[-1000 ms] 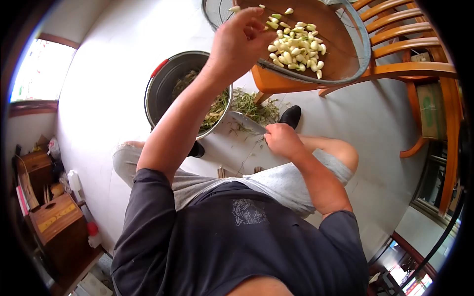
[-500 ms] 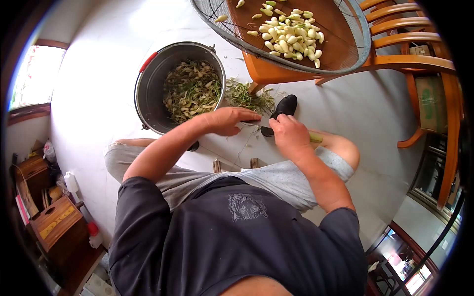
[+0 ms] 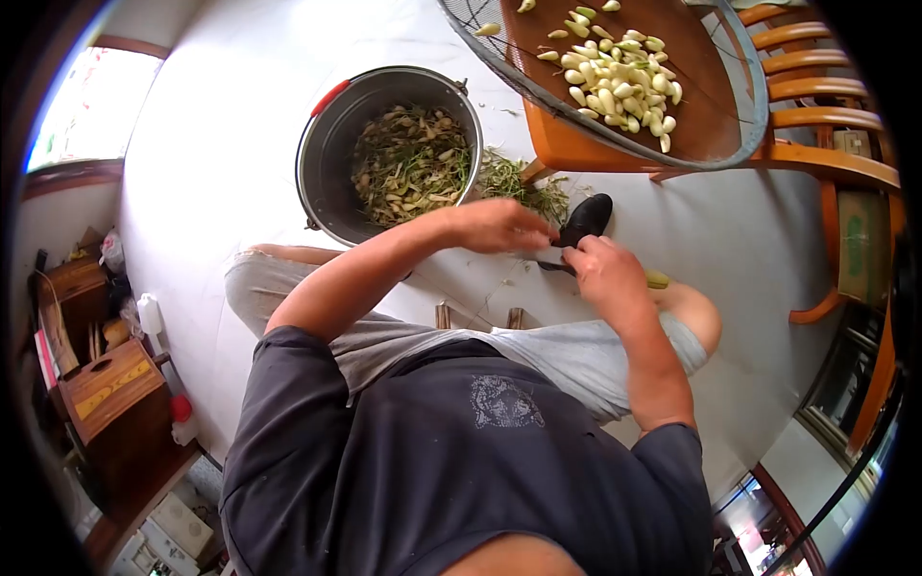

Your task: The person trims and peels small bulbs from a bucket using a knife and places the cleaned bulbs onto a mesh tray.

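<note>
Knife (image 3: 657, 279), steel, yellow-green-handled, sits clenched in my right hand (image 3: 612, 280); beside it, my left hand's (image 3: 495, 226) hold I cannot tell, round grey metal bucket (image 3: 327, 182) at eleven o'clock.

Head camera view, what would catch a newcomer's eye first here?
Probably the pale bulbs heaped in the mesh tray on the orange chair, top right. Then the big metal bucket of plant scraps to their left, with its bright red grip. Near the middle, the knife in the right hand.

Two hands (image 3: 501, 227) (image 3: 612, 278), one knife (image 3: 556, 266), one bucket (image 3: 325, 173), one mesh basket (image 3: 761, 106), dozens of pale bulbs (image 3: 626, 90)
</note>
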{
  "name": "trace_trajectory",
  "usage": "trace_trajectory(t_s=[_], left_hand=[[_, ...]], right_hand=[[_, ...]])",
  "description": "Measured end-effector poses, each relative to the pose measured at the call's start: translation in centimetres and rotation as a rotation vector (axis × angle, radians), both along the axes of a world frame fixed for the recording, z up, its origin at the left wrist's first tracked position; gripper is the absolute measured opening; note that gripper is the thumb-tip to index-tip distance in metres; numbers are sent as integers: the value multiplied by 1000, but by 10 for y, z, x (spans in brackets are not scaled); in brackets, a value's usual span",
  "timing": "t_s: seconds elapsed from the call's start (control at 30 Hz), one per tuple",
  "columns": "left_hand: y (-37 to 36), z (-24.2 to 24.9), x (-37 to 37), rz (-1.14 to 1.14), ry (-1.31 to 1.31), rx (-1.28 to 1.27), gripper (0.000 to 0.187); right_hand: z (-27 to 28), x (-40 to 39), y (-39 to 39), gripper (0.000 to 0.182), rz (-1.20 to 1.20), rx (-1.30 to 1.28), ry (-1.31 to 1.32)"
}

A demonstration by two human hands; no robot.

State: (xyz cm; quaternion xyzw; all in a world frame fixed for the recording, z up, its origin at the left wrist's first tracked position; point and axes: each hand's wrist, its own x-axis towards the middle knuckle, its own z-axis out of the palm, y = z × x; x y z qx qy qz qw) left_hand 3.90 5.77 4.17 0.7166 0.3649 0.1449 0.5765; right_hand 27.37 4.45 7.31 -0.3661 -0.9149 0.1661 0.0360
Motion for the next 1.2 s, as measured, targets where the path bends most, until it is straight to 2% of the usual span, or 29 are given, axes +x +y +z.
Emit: trace_trajectory(t_s=[0.03, 0.13, 0.17, 0.23, 0.27, 0.33, 0.37, 0.4, 0.43, 0.53, 0.63, 0.67, 0.73, 0.87, 1.0, 1.1, 1.2], left_hand=[[0, -1, 4, -123, 108, -136, 32], [8, -19, 6, -153, 522, -158, 33], [7, -35, 1, -113, 603, 34, 34], [2, 0, -20, 411, 300, -69, 31], [3, 4, -36, 576, 211, -54, 26], [6, 15, -73, 892, 254, -44, 26], [8, 0, -98, 949, 353, -80, 27], [9, -32, -128, 951, 427, -80, 25], [6, -47, -148, 906, 504, -207, 23], [-12, -136, -182, 908, 595, -71, 20], [-15, -152, -169, 1078, 706, 46, 17], [-12, -159, -167, 1071, 751, 26, 17], [-7, -164, -163, 1056, 843, -14, 17], [1, -171, -164, 858, 962, -31, 21], [-11, -158, -166, 1020, 868, 210, 17], [-18, -130, -175, 1122, 731, 67, 17], [-28, -77, -172, 1199, 479, -48, 16]], right_hand=[[3, -4, -1, 11, 23, 13, 44], [7, -8, -1, 13, 47, -25, 38], [7, -7, -1, 14, 28, -44, 42], [4, -1, 1, 15, -12, -84, 52], [3, -1, 2, 15, -29, -113, 49], [0, -1, 6, 16, -63, -167, 45], [-1, -3, 8, 16, -70, -194, 45], [-2, -5, 9, 16, -75, -224, 47], [-3, -8, 11, 16, -81, -253, 49], [-7, -16, 13, 14, -59, -286, 32], [-10, -20, 14, 14, -65, -308, 16], [-11, -20, 15, 15, -72, -321, 10], [-15, -20, 16, 15, -84, -348, -2], [-20, -23, 18, 16, -101, -371, -20], [-15, -26, 18, 16, -93, -373, 4], [-9, -27, 16, 16, -88, -364, 28], [-4, -30, 14, 17, -86, -348, 72]])
